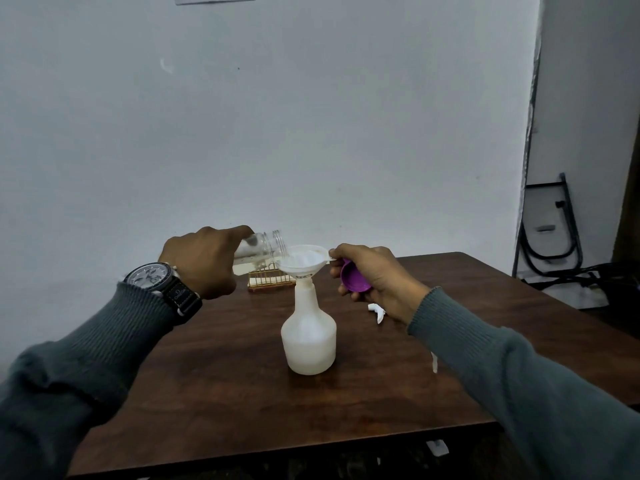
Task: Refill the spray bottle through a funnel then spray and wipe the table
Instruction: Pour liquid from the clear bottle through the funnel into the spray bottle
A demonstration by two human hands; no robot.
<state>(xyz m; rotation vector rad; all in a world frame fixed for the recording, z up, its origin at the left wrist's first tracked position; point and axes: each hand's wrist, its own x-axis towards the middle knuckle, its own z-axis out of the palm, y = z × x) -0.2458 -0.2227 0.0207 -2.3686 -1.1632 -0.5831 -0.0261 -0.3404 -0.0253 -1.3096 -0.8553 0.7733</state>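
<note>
The brown table (225, 393) carries the white spray bottle (309, 337), upright at centre. My left hand (202, 261), at its ten o'clock, curls round a tilted glass jar (266, 247). My right hand (374, 282), at two o'clock, pinches the tab of the funnel (303, 261) seated in the bottle's neck, with a purple lid (353, 278) tucked against its palm.

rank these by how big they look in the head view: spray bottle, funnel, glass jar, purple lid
1. spray bottle
2. funnel and glass jar: about alike, and the left hand hides much of the jar, so unranked
3. purple lid, partly hidden in the right hand
</note>
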